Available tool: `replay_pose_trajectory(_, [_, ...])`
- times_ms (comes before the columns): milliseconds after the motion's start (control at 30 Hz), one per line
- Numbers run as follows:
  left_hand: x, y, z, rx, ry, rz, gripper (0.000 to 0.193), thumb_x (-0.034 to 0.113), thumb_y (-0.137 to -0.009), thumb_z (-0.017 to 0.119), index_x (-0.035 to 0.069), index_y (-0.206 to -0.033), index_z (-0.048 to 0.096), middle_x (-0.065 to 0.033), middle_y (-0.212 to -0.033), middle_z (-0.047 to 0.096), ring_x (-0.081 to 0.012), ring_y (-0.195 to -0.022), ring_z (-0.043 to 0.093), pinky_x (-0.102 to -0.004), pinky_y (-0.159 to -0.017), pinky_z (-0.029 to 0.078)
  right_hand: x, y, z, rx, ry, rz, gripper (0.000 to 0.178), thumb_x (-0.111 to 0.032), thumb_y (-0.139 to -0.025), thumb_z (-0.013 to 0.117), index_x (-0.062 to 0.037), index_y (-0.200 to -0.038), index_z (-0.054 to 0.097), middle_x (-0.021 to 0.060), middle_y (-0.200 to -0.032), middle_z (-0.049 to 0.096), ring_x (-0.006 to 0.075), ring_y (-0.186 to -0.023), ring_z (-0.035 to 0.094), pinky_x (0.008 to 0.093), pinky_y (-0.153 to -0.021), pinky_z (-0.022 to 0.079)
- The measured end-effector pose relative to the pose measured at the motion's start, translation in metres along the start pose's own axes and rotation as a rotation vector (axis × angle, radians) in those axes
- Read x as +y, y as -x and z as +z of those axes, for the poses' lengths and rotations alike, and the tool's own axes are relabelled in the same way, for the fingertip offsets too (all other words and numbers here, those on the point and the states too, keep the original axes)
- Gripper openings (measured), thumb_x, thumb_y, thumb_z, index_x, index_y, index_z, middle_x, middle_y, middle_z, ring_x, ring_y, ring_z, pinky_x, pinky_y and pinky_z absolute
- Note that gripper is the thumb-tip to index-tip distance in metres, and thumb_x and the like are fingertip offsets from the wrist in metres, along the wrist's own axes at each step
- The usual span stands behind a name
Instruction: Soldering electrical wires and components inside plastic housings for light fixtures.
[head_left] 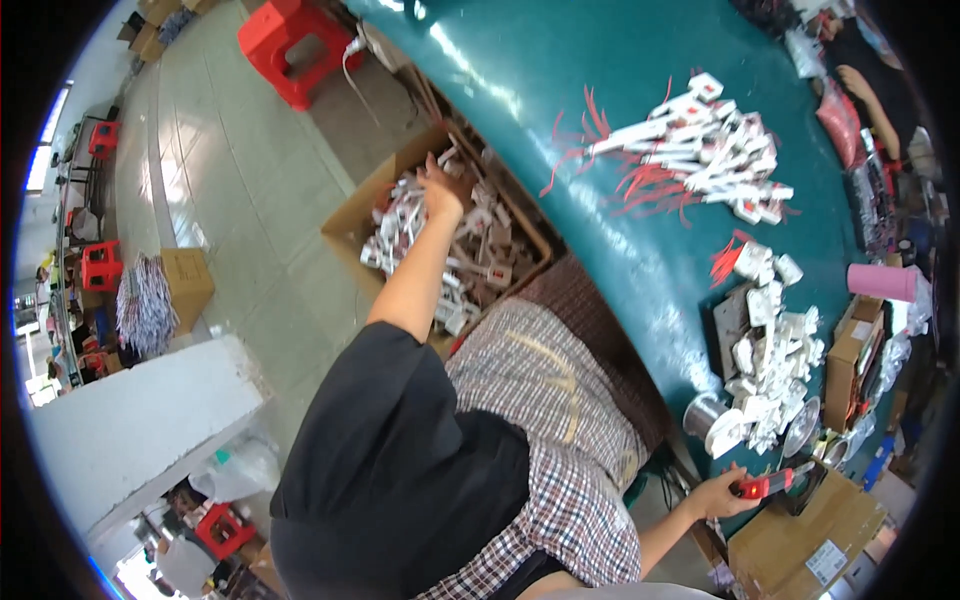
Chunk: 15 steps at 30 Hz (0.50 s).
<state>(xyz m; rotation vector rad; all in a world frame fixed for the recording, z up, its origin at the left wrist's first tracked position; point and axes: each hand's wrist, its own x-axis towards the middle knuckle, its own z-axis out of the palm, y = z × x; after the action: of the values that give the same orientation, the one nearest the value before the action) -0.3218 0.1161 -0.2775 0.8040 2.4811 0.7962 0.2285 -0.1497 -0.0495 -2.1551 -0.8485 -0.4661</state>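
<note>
My left hand (443, 192) reaches into a cardboard box (350, 226) on my left, over a heap of white plastic parts (398, 222) with bits of red wire. Its fingers look spread, and I see nothing held in them. Low on the right, my right hand (722, 496) is closed round a red-and-black handheld tool (765, 485). The tool's front end points toward a dark holder by a brown carton; its exact kind is unclear. Next to that hand, on the green table, stand a wire spool (713, 424) and a pile of white plastic parts (770, 365).
Across the green table (610, 290) lies a bundle of white parts with red wires (700, 150). A brown carton (800, 540) sits beside my right hand. A red stool (290, 50) stands beyond the box. Another person's arm (868, 108) shows at the far right.
</note>
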Motion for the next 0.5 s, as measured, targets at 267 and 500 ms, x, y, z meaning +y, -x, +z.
replay_pose_trajectory(267, [-0.047,-0.004,0.002,-0.035,-0.465,0.549,0.07,0.052,-0.087,0.066,0.022,-0.146,0.045,-0.0188,-0.151,0.039,-0.0369,-0.132,0.048,-0.0521,-0.104,0.045,0.024,0.002,0.006,0.054,-0.019,-0.026,0.039,-0.009,-0.097,0.064,0.0043,-0.13,0.048,0.0176,-0.093,0.068,0.023,-0.071,0.069,0.0293,-0.06,0.056])
replay_pose_trajectory(500, [-0.063,0.019,-0.019,-0.526,-0.736,0.306,0.077,0.053,-0.083,0.067,0.021,-0.15,0.044,-0.0193,-0.16,0.03,-0.0365,-0.145,0.035,-0.0508,-0.116,0.031,0.026,0.008,-0.005,0.075,-0.016,-0.027,0.044,-0.006,-0.096,0.064,0.0057,-0.133,0.044,0.0225,-0.108,0.063,0.0269,-0.075,0.069,0.0349,-0.07,0.055])
